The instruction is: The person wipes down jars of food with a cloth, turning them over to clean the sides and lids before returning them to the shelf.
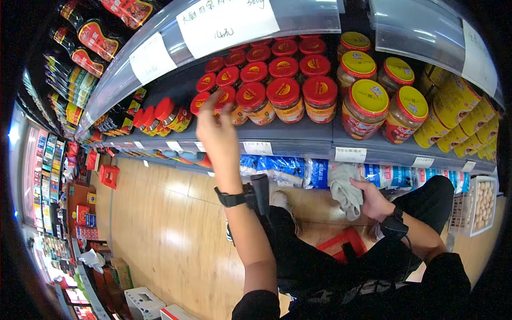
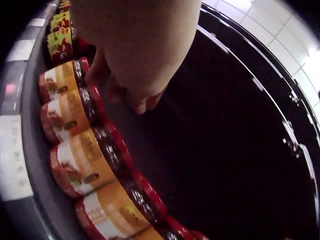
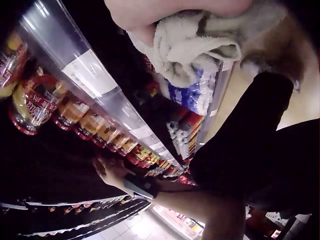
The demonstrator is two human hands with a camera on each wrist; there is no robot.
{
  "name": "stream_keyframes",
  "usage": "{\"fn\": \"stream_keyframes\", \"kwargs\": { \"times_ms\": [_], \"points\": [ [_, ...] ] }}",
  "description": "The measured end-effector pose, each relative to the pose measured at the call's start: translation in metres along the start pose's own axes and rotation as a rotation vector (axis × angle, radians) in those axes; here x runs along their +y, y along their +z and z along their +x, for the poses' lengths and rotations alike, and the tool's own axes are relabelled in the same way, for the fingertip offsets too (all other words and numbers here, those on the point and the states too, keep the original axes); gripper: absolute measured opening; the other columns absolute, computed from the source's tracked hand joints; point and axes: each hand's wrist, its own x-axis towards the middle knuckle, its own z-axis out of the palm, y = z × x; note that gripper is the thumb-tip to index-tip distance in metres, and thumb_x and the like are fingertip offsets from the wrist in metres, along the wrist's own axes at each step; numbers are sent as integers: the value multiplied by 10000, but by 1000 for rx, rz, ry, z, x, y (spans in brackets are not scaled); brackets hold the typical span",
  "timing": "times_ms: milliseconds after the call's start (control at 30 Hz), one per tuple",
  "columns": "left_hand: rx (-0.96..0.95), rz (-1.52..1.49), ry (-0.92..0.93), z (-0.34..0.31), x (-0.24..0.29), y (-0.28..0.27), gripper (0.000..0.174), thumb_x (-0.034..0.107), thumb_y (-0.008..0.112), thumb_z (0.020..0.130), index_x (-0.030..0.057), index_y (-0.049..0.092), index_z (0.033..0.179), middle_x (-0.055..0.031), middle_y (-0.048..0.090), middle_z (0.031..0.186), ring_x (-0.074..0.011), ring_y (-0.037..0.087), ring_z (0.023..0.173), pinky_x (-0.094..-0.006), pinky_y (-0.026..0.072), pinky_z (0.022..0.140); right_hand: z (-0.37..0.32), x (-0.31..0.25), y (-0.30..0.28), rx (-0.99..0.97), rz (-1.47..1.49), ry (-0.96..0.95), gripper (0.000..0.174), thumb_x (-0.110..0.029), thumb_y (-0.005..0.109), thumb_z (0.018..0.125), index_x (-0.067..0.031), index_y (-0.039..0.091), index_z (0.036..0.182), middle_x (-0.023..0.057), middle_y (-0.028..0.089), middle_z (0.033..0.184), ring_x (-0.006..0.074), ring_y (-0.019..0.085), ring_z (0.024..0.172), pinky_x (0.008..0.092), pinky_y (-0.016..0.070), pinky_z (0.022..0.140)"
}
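Observation:
My left hand [image 1: 217, 136] reaches over the front left of the red-lidded jars [image 1: 285, 100], fingers loosely bent at the lids. In the left wrist view, the left hand [image 2: 132, 75] hangs behind the front row of jars [image 2: 82, 162], its fingertips beside a lid; whether they touch it I cannot tell. A pale grey-green cloth [image 1: 345, 189] hangs bunched in my right hand [image 1: 373, 200], below the shelf edge. The right wrist view has the cloth [image 3: 187, 47] pinched under the fingers of the right hand [image 3: 175, 12].
Yellow-lidded jars [image 1: 368, 98] and stacked yellow cans [image 1: 453, 106] fill the shelf's right side. Small red-capped jars [image 1: 173, 114] lie tilted at left. Blue packs [image 1: 285, 169] sit below. A white basket of eggs [image 1: 472, 208] is at right, a red object [image 1: 341, 245] on the floor.

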Motion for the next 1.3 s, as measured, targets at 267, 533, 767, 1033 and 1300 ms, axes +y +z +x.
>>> {"fn": "stream_keyframes", "kwargs": {
  "times_ms": [267,533,767,1033,1300],
  "points": [
    [93,134,98,0,-48,-10,323,-53,583,858,40,622,1165,-157,609,1119,-307,621,922,-365,498,761,12,2,-10,-91,43,104,493,-418,485,986,-46,536,1306,121,670,1142,289,671,994,458,550,880],
    [-175,345,184,75,-14,7,337,250,639,879,45,650,1147,-222,632,1146,-425,601,1058,-480,496,867,3,-16,13,-219,294,158,638,-543,415,984,-69,479,1406,155,588,1333,337,605,1170,581,477,983],
    [-857,1048,284,144,-28,46,777,573,641,791,102,516,1396,-214,479,1448,-369,439,1357,-449,356,1124,6,-31,7,-321,152,138,561,-436,424,1014,-43,467,1412,138,577,1363,320,585,1207,542,460,1016],
    [-985,911,319,166,-42,42,779,543,612,859,165,379,1499,-158,344,1560,-348,313,1441,-463,279,1167,5,-29,-4,-241,312,113,477,-352,422,1026,-28,520,1362,127,611,1320,269,598,1188,425,438,1051],
    [-476,106,202,183,-98,-39,503,394,602,957,75,532,1339,-98,602,1289,-258,573,1179,-358,450,967,-3,-27,0,-384,199,-7,451,-316,467,1022,-42,481,1381,118,598,1319,279,597,1169,437,457,1008]
  ]
}}
